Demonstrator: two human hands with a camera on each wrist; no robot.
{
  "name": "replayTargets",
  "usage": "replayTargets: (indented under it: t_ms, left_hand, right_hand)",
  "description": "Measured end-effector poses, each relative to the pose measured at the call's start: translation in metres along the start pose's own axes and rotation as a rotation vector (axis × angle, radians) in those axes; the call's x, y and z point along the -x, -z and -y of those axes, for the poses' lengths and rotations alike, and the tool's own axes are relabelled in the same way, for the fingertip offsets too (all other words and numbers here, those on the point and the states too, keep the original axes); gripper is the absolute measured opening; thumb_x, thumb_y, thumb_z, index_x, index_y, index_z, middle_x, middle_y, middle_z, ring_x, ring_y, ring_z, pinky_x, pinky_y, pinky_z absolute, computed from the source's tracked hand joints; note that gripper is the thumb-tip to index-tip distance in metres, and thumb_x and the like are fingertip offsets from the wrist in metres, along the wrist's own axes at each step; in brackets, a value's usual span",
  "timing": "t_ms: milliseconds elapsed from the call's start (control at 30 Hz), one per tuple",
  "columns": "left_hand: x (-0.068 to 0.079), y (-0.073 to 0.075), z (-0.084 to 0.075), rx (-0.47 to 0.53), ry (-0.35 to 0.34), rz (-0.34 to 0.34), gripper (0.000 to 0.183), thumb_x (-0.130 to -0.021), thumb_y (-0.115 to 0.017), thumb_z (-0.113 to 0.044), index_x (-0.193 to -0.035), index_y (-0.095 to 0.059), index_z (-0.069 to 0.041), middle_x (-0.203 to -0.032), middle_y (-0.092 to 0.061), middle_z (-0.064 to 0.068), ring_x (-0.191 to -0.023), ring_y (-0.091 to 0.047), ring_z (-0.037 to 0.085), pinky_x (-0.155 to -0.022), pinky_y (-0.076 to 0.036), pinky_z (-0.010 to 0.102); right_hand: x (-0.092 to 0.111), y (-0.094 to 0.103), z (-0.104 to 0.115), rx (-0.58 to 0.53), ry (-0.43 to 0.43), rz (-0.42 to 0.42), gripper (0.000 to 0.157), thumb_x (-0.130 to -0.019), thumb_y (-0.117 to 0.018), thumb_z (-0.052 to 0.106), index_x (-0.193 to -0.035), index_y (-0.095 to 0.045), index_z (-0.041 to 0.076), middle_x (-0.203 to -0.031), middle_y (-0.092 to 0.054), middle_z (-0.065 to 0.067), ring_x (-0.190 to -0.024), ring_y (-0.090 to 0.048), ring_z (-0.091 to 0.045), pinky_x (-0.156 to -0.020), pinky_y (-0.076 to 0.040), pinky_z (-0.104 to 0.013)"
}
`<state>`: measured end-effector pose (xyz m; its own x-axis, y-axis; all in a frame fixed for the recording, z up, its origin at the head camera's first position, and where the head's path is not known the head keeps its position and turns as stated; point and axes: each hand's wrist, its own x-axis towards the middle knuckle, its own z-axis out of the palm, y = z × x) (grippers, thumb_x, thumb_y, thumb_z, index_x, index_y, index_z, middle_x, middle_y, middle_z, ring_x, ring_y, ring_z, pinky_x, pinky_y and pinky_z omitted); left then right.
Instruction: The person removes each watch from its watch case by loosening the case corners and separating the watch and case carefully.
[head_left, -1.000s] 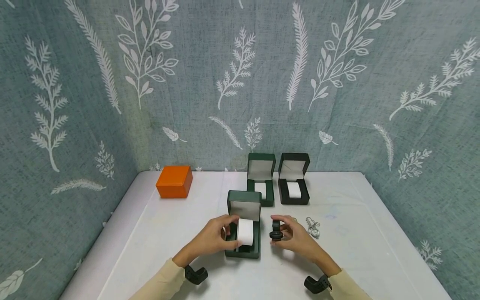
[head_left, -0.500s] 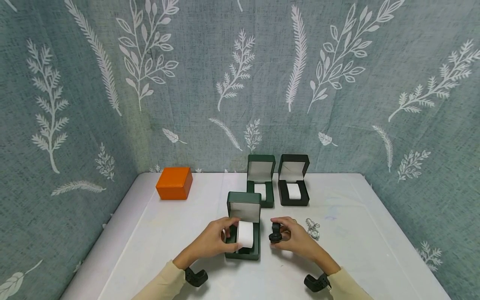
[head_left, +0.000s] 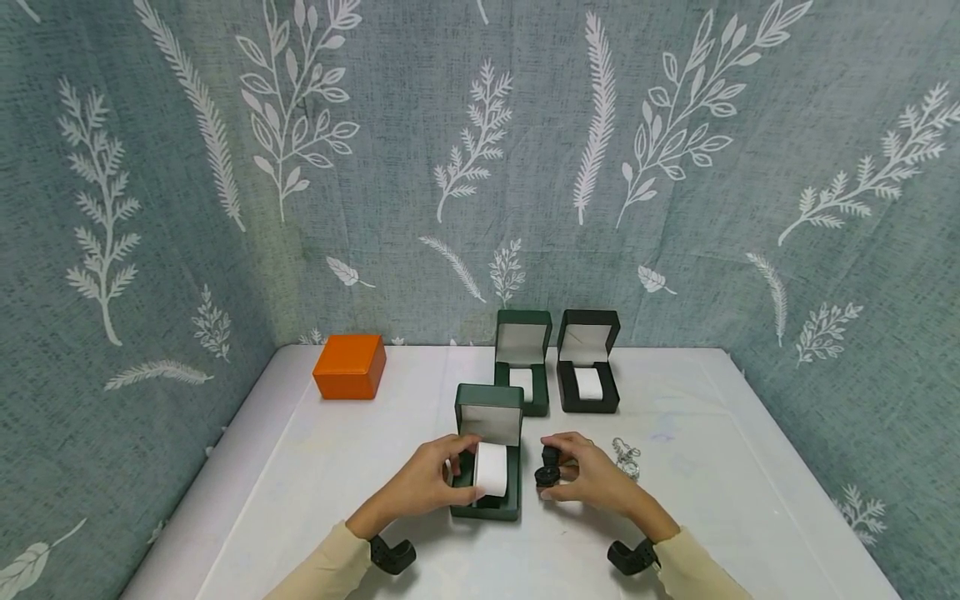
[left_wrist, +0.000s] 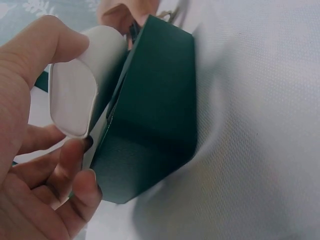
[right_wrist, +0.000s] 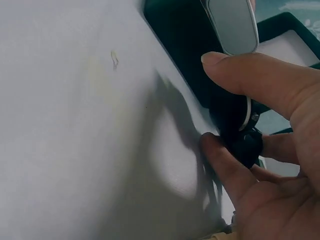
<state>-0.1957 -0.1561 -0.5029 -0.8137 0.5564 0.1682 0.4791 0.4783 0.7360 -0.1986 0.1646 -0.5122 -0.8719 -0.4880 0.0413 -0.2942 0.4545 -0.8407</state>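
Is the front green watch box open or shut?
Open. The front green watch box has its lid raised, the pale lining showing behind the white cushion that the left hand holds.

On the table [head_left: 300, 500], the near box [head_left: 495, 427] stands before the back box [head_left: 522, 342]. The right box [head_left: 588, 342] is just right of the latter; the left box [head_left: 349, 367] sits well apart leftward. The cushion [head_left: 492, 469], in the left hand [head_left: 429, 477], is over the near box's base. Rightward come the watch [head_left: 548, 476], the right hand [head_left: 588, 477], then the chain [head_left: 627, 457].
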Motion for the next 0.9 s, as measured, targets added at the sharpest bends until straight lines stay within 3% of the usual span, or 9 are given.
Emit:
replayTargets:
  t_ms: [333, 533, 667, 900]
  left_hand:
    - [0.0007, -0.0004, -0.0008, 0.002, 0.026, 0.005, 0.073, -0.086, -0.084, -0.037, -0.145, -0.056, -0.006, -0.112, -0.064, -0.004, -0.084, -0.056, 0.012, -0.061, -0.046, 0.024]
    - [0.0003, 0.0001, 0.0013, 0.009, 0.016, 0.002, 0.071, -0.086, -0.084, -0.037, -0.144, -0.058, -0.005, -0.112, -0.063, -0.005, -0.082, -0.056, 0.012, -0.062, -0.047, 0.024]
    - [0.0003, 0.0004, 0.0024, 0.006, 0.010, -0.001, 0.071, -0.086, -0.084, -0.037, -0.143, -0.058, -0.005, -0.109, -0.063, -0.004, -0.082, -0.056, 0.011, -0.062, -0.046, 0.024]
    - [0.0019, 0.0013, 0.0017, -0.014, 0.018, 0.007, 0.071, -0.086, -0.084, -0.038, -0.144, -0.058, -0.007, -0.104, -0.063, -0.004, -0.082, -0.056, 0.011, -0.062, -0.045, 0.023]
  right_hand:
    - [-0.0054, 0.0033, -0.0013, 0.130, 0.033, 0.041, 0.087, -0.078, -0.093, 0.028, -0.148, -0.051, -0.002, -0.146, -0.045, -0.019, -0.114, -0.061, -0.026, -0.095, -0.053, -0.032]
    - [-0.0071, 0.0066, 0.0002, 0.336, 0.084, 0.017, 0.089, -0.077, -0.092, 0.034, -0.149, -0.051, 0.000, -0.147, -0.047, -0.019, -0.125, -0.058, -0.034, -0.102, -0.047, -0.051]
    - [-0.0086, 0.0073, 0.0011, 0.389, 0.126, 0.003, 0.085, -0.081, -0.090, 0.032, -0.149, -0.051, -0.003, -0.146, -0.048, -0.021, -0.132, -0.052, -0.040, -0.105, -0.042, -0.057]
    - [-0.0081, 0.0056, 0.0004, 0.389, 0.162, -0.028, 0.063, -0.095, -0.076, 0.025, -0.145, -0.054, -0.005, -0.143, -0.051, -0.025, -0.105, -0.068, -0.030, -0.095, -0.051, -0.052]
